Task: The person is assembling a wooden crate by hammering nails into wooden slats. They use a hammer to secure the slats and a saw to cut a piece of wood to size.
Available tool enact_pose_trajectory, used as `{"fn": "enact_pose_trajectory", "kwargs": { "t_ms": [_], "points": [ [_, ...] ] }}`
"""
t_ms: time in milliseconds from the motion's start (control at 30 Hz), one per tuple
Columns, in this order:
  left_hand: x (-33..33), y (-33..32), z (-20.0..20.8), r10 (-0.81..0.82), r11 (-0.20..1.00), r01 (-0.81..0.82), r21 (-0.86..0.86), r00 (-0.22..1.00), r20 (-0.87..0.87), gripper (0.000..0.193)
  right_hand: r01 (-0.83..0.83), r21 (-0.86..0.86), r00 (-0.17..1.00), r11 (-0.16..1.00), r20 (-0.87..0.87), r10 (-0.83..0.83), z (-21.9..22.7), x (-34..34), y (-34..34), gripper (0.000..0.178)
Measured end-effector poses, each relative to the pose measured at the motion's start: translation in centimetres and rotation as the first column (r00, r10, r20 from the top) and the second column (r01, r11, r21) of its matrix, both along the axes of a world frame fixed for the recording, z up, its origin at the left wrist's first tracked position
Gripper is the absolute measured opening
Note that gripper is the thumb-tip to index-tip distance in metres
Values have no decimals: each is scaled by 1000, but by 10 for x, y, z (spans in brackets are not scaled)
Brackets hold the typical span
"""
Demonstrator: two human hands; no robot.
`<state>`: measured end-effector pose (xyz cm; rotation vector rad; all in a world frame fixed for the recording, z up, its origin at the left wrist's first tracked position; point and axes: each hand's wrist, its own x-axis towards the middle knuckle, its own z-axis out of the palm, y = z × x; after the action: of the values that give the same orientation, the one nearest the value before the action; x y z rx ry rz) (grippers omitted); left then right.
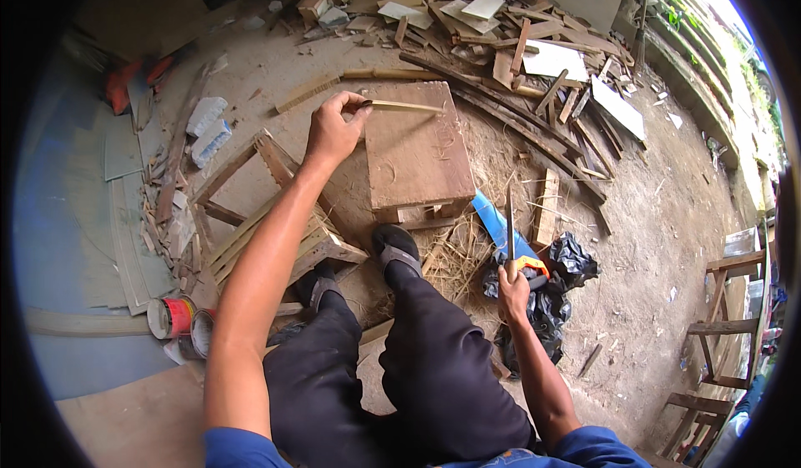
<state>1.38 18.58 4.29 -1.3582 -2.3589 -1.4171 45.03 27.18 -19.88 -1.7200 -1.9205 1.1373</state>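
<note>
My left hand (335, 130) is closed, pinching one end of a thin, pale strip (405, 105), seemingly bamboo or wood. The strip points to the right above the far part of a low wooden stool (417, 163) with a worn brown top. Lower on the right, my right hand (513, 293) grips the handle of a long, narrow-bladed knife (511, 218), its tip pointing away from me. Beneath the knife lies a handsaw (494, 218) with a blue blade and an orange-and-black handle. A crumpled black plastic bag (576, 259) surrounds the saw's handle.
Pale shavings (455, 264) litter the ground by my right foot. A slatted wooden frame (313, 247) stands left of my feet, near paint cans (171, 316). Long planks (517, 134) and scrap wood are heaped beyond the stool. Wooden racks (726, 328) line the right edge.
</note>
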Motion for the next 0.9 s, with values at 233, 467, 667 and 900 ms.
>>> {"fn": "enact_pose_trajectory", "kwargs": {
  "t_ms": [233, 467, 667, 900],
  "points": [
    [60, 0, 29, -6, 981, 13, 194, 999, -37, 17, -3, 162, 794, 987, -599, 100, 160, -72, -27, 27],
    [97, -3, 36, -141, 957, 187, 222, 968, -208, 14, -259, 378, 706, 889, -554, 442, 281, -137, -33, 43],
    [110, -4, 28, -244, 928, 300, 222, 938, -246, 18, -288, 581, 663, 762, -453, 596, 293, -163, -39, 72],
    [110, -10, 27, -243, 946, 271, 180, 956, -162, 16, -450, 455, 699, 768, -357, 620, 290, -164, -39, 81]
  ]
}}
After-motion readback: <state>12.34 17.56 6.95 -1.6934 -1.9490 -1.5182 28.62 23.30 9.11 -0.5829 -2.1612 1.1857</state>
